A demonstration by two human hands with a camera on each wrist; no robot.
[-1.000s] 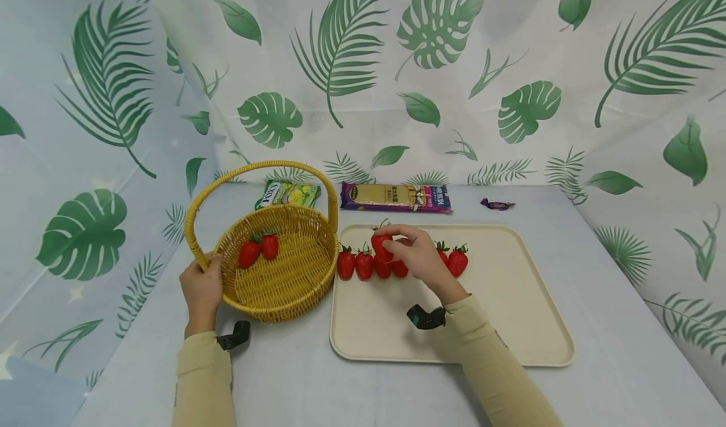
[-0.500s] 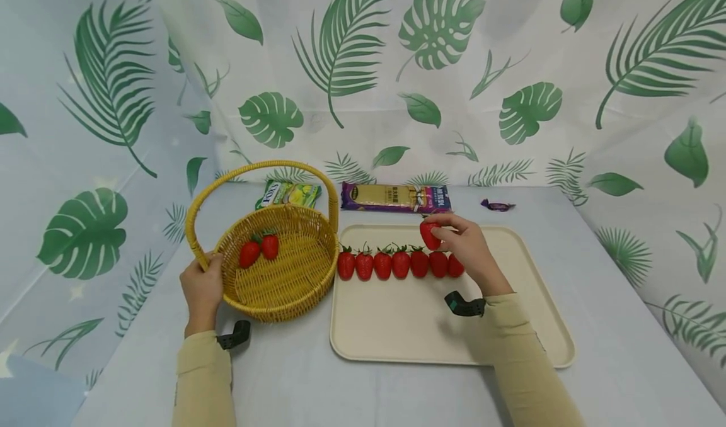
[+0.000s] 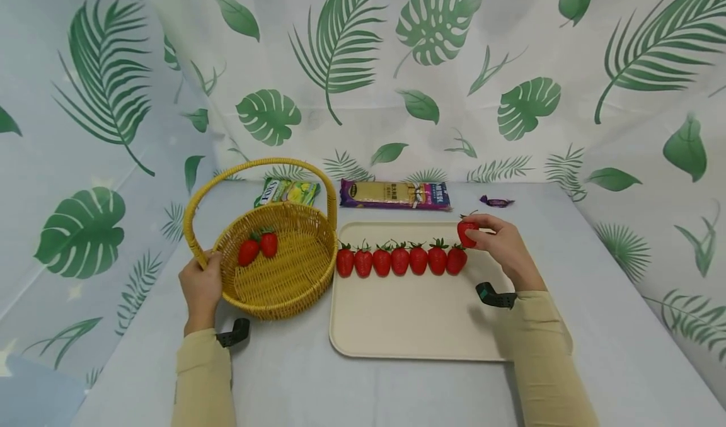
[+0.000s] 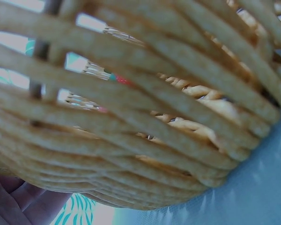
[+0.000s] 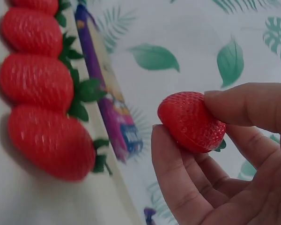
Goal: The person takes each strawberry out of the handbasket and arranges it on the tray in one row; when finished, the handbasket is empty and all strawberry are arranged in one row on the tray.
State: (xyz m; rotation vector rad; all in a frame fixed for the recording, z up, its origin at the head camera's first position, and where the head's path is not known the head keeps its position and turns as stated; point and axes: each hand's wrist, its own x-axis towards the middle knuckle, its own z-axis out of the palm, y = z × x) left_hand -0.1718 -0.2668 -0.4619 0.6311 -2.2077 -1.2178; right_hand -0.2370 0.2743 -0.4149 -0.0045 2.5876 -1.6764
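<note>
My right hand (image 3: 507, 249) pinches a red strawberry (image 5: 191, 122) between thumb and fingers, raised above the back right part of the cream tray (image 3: 420, 326). Just left of it, a row of several strawberries (image 3: 399, 260) lies along the tray's back half, green leaves pointing to the back. My left hand (image 3: 202, 285) grips the yellow wicker basket (image 3: 283, 298) on its left side, where the handle meets the rim. Two strawberries (image 3: 258, 247) lie inside the basket. In the left wrist view the woven wall (image 4: 131, 131) hides most of that hand.
Behind the basket lies a green Fox's bag (image 3: 289, 191). A long purple and gold packet (image 3: 395, 195) lies behind the tray, and a small purple wrapped candy (image 3: 496, 201) is to its right. Leaf-printed cloth (image 3: 363, 87) hangs at the back.
My right hand has carried the pinched strawberry to the right, from above the row's left half to past its right end. My left hand and the basket have stayed in place.
</note>
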